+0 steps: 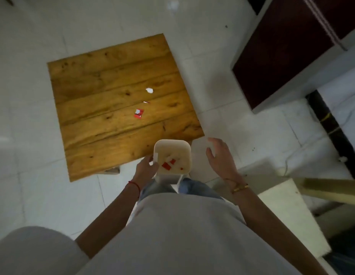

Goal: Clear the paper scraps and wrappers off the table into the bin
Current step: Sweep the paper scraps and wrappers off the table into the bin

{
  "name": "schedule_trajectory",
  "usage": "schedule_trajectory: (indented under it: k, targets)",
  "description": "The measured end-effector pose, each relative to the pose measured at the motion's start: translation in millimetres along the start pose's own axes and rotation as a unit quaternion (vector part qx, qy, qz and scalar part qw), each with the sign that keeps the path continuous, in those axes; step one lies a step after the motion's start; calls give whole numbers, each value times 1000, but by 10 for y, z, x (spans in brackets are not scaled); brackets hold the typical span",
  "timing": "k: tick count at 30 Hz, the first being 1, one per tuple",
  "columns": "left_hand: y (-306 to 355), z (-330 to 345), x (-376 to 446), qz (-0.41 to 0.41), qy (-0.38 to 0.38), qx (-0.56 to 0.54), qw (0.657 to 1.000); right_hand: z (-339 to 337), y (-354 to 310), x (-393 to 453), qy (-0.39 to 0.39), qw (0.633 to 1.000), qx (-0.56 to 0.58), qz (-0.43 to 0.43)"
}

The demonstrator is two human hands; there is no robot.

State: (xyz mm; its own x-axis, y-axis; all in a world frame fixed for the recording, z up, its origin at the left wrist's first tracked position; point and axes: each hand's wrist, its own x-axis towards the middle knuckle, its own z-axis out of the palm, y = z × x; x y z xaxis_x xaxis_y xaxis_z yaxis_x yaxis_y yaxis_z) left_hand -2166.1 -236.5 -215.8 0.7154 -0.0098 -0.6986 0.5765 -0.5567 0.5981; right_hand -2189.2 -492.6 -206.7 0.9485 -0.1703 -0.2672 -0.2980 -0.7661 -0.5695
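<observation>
Scraps left on the wooden table number 3: a crumpled white paper scrap, a tiny sliver just below it, and a red and white wrapper nearer the person. All 3 lie close together, right of the table's centre. A small white bin is held at the table's near edge, in front of the person's legs. Red and white pieces already lie in its bottom. The left hand is clamped on the bin's left rim, fingers curled over the edge, seemingly pinning a small white slip against it. The right hand hangs just beside the bin's right side, fingers spread and empty, touching nothing.

Judged from this, the step in hand is reaching for the remaining pieces. It would go best with the bin kept steady and level at the table edge while the free right hand pinches the nearest wrapper first. The sliver looks thin and may need a fingernail or a slide toward the edge.
</observation>
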Motion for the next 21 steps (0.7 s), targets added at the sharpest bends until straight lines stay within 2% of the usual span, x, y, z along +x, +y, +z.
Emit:
schedule_trajectory:
  k: [5, 10, 21]
  targets:
    - [8, 199, 52, -42, 41, -61, 996, -10, 55, 411, -35, 998, -13, -53]
    - [-64, 341, 106, -73, 50, -89, 992, 132, 56, 688, -71, 994, -15, -87]
    - [-495, 575, 601, -126, 70, -118, 982, 820, -205, 1486, -158, 972, -81, -157]
